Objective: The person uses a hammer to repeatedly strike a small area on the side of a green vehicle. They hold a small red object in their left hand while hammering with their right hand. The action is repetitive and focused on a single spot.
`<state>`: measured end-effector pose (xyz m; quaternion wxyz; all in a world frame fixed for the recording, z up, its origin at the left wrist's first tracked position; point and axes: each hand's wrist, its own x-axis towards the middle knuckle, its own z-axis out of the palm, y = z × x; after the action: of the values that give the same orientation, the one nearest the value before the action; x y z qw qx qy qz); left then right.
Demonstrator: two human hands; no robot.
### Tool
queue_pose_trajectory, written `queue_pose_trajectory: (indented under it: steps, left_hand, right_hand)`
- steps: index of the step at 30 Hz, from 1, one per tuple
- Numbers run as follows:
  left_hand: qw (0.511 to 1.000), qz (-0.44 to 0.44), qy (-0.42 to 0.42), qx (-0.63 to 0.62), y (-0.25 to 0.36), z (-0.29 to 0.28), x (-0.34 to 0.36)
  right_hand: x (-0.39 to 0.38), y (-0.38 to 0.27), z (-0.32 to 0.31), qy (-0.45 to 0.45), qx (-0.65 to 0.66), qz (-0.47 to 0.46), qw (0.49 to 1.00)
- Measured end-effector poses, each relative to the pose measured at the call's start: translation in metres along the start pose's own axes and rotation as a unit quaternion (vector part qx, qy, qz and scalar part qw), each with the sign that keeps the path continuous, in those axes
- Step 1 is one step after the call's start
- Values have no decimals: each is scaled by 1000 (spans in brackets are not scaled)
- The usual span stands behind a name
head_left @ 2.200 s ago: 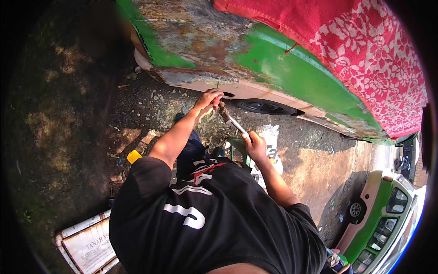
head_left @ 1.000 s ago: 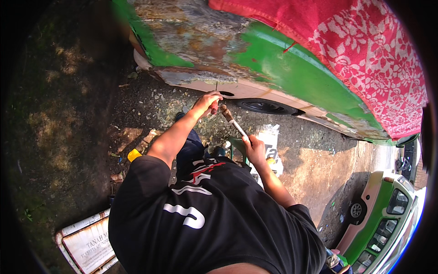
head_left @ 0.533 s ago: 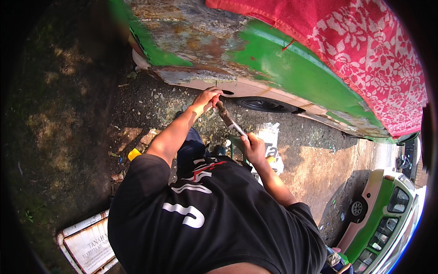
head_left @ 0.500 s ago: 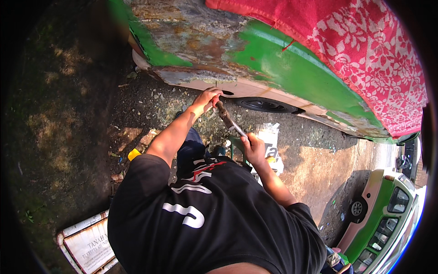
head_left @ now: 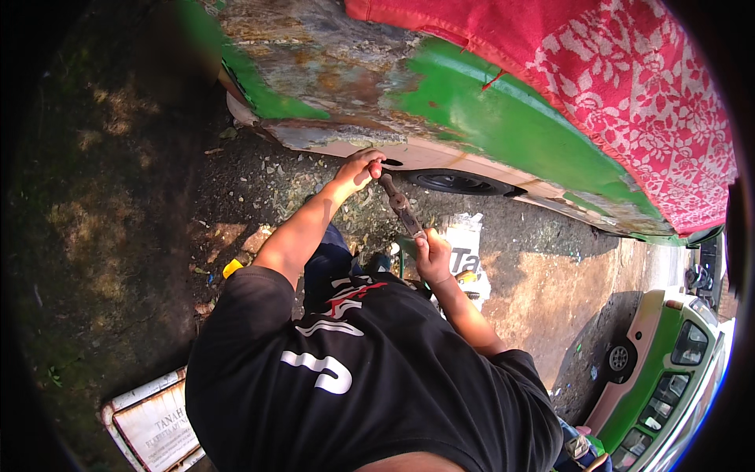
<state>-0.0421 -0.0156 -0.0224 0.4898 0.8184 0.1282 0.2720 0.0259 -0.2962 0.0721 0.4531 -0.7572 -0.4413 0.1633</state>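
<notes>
My right hand [head_left: 434,258] grips a worn metal hammer [head_left: 405,216] by its near end. Its rounded far end points up and left, a short gap from my left hand [head_left: 360,169]. Curled fingers of the left hand press at the lower pink edge [head_left: 425,155] of a vehicle body; whatever they may hold is hidden. Beside those fingertips is a dark oval hole [head_left: 391,164] in the edge. Above it, the green body panel [head_left: 487,102] has wide bare, rusty patches.
A red and white floral cloth [head_left: 629,94] drapes over the vehicle, and a wheel [head_left: 460,182] shows beneath. A white printed sack [head_left: 464,236] lies on the gravelly ground. A green and white van [head_left: 668,370] stands at right, a white signboard [head_left: 153,425] at lower left.
The hammer's far end has drawn slightly back, right and down from my left hand. My right hand has shifted a little toward me. The left hand stays at the panel edge.
</notes>
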Motion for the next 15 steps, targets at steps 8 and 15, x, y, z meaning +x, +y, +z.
queue_pose_trajectory:
  steps: [8, 15]
  left_hand:
    - [997, -16, 11, 80, -38, -5, -18]
    - [993, 60, 64, -75, -35, 17, -35]
  right_hand:
    - [6, 6, -5, 15, 46, 36, 998]
    - [-8, 7, -18, 12, 79, 94, 992]
